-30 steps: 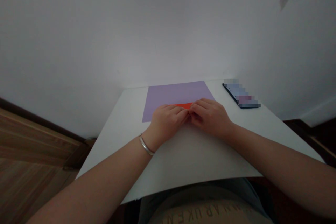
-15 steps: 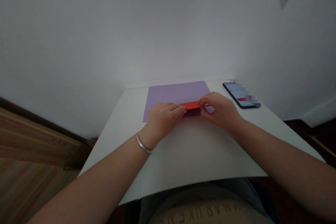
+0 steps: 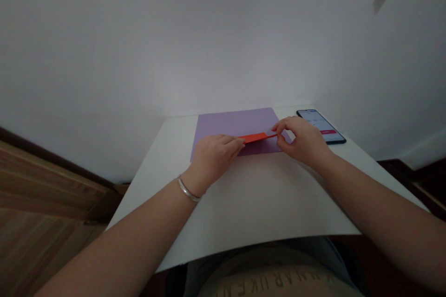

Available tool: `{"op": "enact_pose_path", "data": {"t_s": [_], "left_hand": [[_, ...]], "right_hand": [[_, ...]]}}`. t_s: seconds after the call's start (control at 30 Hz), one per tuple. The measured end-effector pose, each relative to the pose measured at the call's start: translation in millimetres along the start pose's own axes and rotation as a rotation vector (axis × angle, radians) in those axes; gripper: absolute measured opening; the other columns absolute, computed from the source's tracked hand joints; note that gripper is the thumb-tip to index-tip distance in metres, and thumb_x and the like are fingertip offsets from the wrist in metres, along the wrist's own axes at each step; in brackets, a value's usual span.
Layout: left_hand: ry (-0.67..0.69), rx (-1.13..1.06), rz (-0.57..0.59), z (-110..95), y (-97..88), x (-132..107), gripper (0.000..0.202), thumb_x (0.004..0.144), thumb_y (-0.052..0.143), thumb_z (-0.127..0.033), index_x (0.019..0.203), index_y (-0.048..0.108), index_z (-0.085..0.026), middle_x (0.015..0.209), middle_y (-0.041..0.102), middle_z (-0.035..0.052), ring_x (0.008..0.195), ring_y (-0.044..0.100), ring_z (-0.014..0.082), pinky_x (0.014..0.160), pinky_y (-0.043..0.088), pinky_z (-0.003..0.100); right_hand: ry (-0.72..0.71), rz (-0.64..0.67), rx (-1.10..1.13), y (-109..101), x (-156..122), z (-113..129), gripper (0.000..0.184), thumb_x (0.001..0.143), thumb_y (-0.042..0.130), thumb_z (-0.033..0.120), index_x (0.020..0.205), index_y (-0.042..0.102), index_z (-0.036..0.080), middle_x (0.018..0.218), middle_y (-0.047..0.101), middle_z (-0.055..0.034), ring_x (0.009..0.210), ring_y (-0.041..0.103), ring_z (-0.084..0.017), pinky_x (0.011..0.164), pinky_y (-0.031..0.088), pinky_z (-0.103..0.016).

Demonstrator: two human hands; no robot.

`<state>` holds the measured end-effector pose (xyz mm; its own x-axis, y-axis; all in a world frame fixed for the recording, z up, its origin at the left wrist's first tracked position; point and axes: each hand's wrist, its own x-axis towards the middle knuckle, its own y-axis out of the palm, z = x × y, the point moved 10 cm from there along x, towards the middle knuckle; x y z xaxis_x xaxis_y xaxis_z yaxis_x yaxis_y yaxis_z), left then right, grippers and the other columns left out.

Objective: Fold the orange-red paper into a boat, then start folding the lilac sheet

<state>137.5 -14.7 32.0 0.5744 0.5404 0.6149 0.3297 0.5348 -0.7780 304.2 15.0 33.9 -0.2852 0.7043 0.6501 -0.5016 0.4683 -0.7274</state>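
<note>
A person in a lettered top [image 3: 272, 283], at 6 o'clock, works at a white table [image 3: 258, 204], a silver bracelet [image 3: 187, 190] on the left wrist. The left hand [image 3: 216, 154], at 8 o'clock, clasps one end of a narrow orange paper [image 3: 254, 138] at the dial's centre; the right hand [image 3: 306, 141], at 3 o'clock, pinches its thin other end between thumb and fingertip. The paper sits tilted over a purple sheet [image 3: 233, 123] spreading toward 12. Beyond the right hand, a phone [image 3: 324, 125] lies lit.
</note>
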Motion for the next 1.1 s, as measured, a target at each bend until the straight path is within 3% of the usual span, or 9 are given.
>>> {"op": "enact_pose_path", "data": {"t_s": [0.2, 0.33, 0.53, 0.73, 1.1], "left_hand": [[-0.035, 0.012, 0.022, 2, 0.6, 0, 0.023, 0.095, 0.05, -0.03, 0.096, 0.072, -0.024, 0.086, 0.075, 0.0028, 0.071, 0.067, 0.0155, 0.058, 0.043, 0.025], [-0.069, 0.03, 0.024, 5, 0.7, 0, 0.022, 0.094, 0.051, -0.029, 0.095, 0.073, -0.024, 0.088, 0.075, 0.0025, 0.07, 0.067, 0.0154, 0.056, 0.042, 0.025], [-0.054, 0.02, 0.001, 3, -4.5, 3, 0.018, 0.093, 0.055, -0.028, 0.093, 0.072, -0.024, 0.087, 0.075, 0.0014, 0.069, 0.067, 0.0145, 0.055, 0.04, 0.025], [-0.013, 0.015, 0.0, -1, -5.3, 7, 0.022, 0.094, 0.05, -0.03, 0.088, 0.07, -0.022, 0.078, 0.072, 0.0019, 0.064, 0.062, 0.014, 0.054, 0.038, 0.026], [0.068, -0.022, -0.035, -12, -15.6, 14, 0.018, 0.089, 0.049, -0.021, 0.076, 0.062, -0.018, 0.08, 0.063, 0.0039, 0.068, 0.053, 0.0145, 0.058, 0.039, 0.027]], "right_hand": [[0.012, 0.042, -0.008, 5, 0, -4, 0.01, 0.071, 0.057, 0.017, 0.079, 0.059, 0.023, 0.091, 0.07, -0.0044, 0.088, 0.063, -0.023, 0.076, 0.047, -0.036], [0.07, 0.0, -0.021, 2, -1, -12, 0.009, 0.075, 0.057, 0.018, 0.083, 0.06, 0.022, 0.093, 0.07, -0.0055, 0.088, 0.063, -0.023, 0.075, 0.048, -0.036], [-0.178, -0.02, -0.015, -5, -1, 34, 0.013, 0.082, 0.061, 0.025, 0.094, 0.062, 0.021, 0.097, 0.071, -0.0066, 0.092, 0.062, -0.023, 0.08, 0.048, -0.036], [-0.21, 0.02, -0.012, 2, -1, 51, 0.008, 0.085, 0.058, 0.017, 0.084, 0.064, 0.022, 0.087, 0.071, -0.0029, 0.084, 0.062, -0.019, 0.075, 0.046, -0.031], [-0.335, 0.02, -0.078, 2, 1, 81, 0.015, 0.09, 0.053, 0.022, 0.08, 0.064, 0.02, 0.08, 0.069, -0.0032, 0.081, 0.058, -0.018, 0.072, 0.044, -0.03]]}}
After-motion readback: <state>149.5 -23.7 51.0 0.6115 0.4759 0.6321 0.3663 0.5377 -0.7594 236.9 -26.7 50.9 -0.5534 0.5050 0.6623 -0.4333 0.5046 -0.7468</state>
